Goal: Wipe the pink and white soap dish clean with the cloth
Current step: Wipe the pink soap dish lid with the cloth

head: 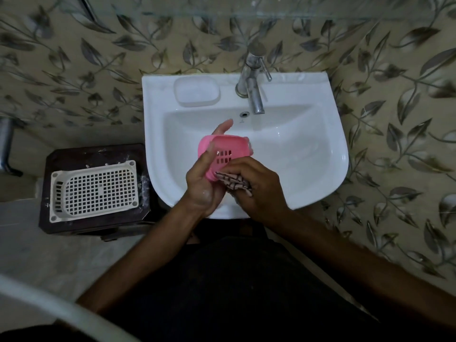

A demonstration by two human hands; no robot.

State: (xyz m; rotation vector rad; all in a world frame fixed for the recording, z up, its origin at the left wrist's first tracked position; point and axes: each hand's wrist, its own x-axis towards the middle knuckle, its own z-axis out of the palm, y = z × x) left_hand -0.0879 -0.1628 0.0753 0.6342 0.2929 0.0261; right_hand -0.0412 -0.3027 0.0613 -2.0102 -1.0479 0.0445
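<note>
Close by, over the front of the white sink [320, 183], the person's right hand [256, 191] squeezes a checked cloth [234, 182] against the near end of the pink soap dish [223, 150]. The left hand [204, 183] curls round the dish and holds it tilted up. I think wiping is underway; next, rub the slotted inside. Farther back, the white part [196, 91] waits beside the tap [251, 80].

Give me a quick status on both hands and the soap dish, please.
Left hand holds pink dish part over sink. Right hand grips cloth against it. White part beside tap. Nothing blocking.
</note>
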